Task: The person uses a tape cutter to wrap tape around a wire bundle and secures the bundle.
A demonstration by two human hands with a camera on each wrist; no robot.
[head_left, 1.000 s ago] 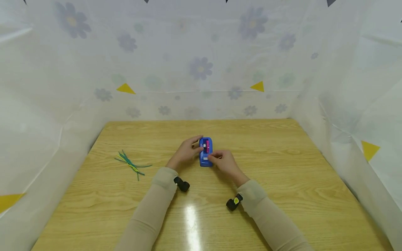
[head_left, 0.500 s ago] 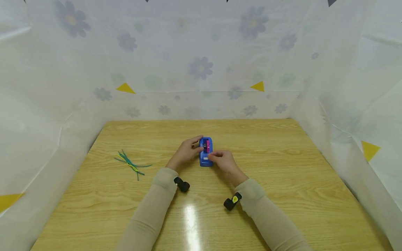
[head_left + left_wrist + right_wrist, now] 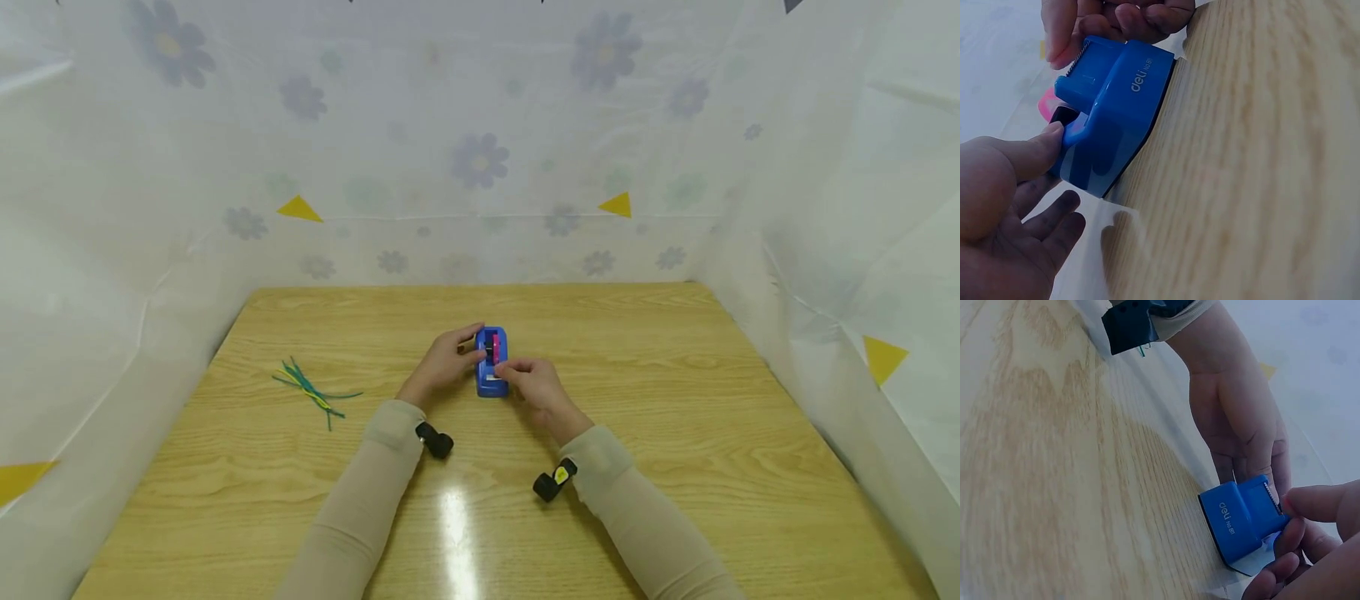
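Note:
A blue tape dispenser (image 3: 492, 389) marked "deli" stands lengthwise on the wooden table, with a pink ring (image 3: 497, 348) and a black hub in its well. My left hand (image 3: 441, 365) grips its far left side, the thumb on the rim beside the hub. At the near end, my right hand (image 3: 538, 388) pinches thumb against forefinger close by the toothed cutter (image 3: 1079, 59), apparently on the tape's end; the clear tape itself hardly shows. In the right wrist view those fingertips (image 3: 1290, 500) are right at the cutter of the dispenser (image 3: 1230, 519).
On the left of the table (image 3: 225, 467) lies a loose bunch of green and yellow twist ties or strings (image 3: 307, 387). White flower-printed sheeting (image 3: 480, 242) walls off the back and both sides. A black camera sits on each wrist.
My right hand has shifted slightly left and away from me along the dispenser, its fingertips staying near the cutter. The left hand and dispenser have hardly moved.

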